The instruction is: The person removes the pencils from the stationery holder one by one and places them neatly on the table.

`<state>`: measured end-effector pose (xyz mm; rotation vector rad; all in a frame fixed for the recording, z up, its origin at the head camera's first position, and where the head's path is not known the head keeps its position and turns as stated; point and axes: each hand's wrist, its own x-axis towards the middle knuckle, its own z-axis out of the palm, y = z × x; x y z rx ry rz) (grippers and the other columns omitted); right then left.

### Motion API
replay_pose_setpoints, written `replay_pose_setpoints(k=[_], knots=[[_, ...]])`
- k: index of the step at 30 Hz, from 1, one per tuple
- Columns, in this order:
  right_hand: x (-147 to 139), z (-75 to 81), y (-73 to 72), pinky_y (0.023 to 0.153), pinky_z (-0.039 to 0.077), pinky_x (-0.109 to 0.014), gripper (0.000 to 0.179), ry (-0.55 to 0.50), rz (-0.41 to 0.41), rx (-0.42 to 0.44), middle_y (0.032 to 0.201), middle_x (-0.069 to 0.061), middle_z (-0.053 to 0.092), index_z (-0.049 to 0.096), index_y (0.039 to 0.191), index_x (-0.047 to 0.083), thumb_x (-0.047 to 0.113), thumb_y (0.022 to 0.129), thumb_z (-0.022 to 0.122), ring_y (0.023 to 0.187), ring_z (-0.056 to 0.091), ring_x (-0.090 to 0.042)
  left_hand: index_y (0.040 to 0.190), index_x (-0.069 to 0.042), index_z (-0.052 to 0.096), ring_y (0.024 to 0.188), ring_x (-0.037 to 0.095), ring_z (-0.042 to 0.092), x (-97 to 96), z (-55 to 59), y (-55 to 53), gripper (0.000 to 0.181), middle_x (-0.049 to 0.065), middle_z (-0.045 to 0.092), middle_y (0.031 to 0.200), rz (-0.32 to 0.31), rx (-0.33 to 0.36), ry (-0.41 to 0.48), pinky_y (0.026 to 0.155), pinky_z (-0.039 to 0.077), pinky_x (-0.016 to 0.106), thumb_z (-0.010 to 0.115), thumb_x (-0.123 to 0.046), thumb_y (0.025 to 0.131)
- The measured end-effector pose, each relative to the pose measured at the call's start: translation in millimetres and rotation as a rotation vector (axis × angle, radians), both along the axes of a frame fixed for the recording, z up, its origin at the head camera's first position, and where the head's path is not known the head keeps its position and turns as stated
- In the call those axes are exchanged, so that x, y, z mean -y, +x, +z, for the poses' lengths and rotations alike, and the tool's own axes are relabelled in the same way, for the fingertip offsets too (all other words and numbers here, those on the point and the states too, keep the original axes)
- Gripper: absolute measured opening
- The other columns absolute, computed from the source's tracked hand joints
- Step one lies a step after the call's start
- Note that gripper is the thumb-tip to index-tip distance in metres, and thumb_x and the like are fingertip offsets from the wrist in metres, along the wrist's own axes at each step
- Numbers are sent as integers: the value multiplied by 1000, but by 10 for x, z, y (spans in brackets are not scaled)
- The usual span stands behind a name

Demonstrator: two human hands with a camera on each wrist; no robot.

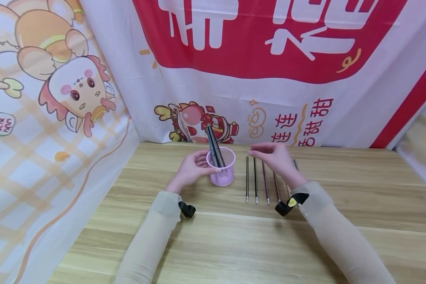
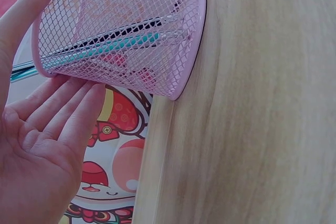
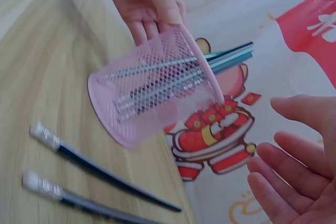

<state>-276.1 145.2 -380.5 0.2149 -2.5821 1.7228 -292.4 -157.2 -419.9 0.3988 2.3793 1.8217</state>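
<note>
A pink mesh pen cup (image 1: pixel 222 179) stands upright on the wooden table. Several dark and teal pencils (image 1: pixel 213 142) lean in it, their eraser ends down at the bottom. My left hand (image 1: pixel 191 170) holds the cup from the left, thumb at the near side of the rim and fingers on the far side. To the right of the cup, several pencils (image 1: pixel 256 181) lie side by side with their white eraser ends towards me. Above this row hovers my right hand (image 1: pixel 277 158), empty, its thumb and fingers apart and pointing at the cup.
The wooden table (image 1: pixel 216 244) ends at the back against a white and red printed cloth (image 1: pixel 248 90). Another printed cloth (image 1: pixel 103 150) hangs along the left side. Black wrist cameras (image 1: pixel 187 210) sit on both sleeves, the right one low over the pencil row.
</note>
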Motion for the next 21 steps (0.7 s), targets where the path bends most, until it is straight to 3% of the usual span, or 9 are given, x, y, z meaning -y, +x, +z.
replay_pose_setpoints(k=[5,9,12,16,21], knots=[[178,1,-62,106,48,-45,42,-31,16,33,119,-4,72,72,124,13,35,89,80,113,65,-22,147,2,47,127,31,57,-16,46,9,84,20,56,141,-8,21,-4,108,47,37,91,-10,77],[296,-4,-116,106,48,-45,42,-46,19,31,120,-4,72,72,124,14,35,89,81,113,65,-21,145,6,48,127,34,57,-43,204,125,81,23,57,140,-16,20,0,109,47,40,90,-8,78],[390,0,-169,104,49,-43,39,-47,32,2,120,-5,72,73,123,12,32,90,80,112,65,-22,144,4,50,126,32,59,-39,169,122,81,21,58,139,-13,0,9,107,48,38,91,-11,77],[513,5,-241,101,52,-41,36,-59,57,-29,118,-6,73,73,121,10,26,90,81,109,67,-21,144,-1,52,122,27,61,-11,8,23,82,15,61,137,-3,-30,10,103,51,31,93,-16,75],[646,-2,-317,102,52,-39,35,-52,85,-27,118,-4,73,74,121,10,25,90,80,109,67,-19,144,-2,52,122,26,61,-7,6,18,82,14,61,136,-5,-32,4,103,51,31,93,-18,75]])
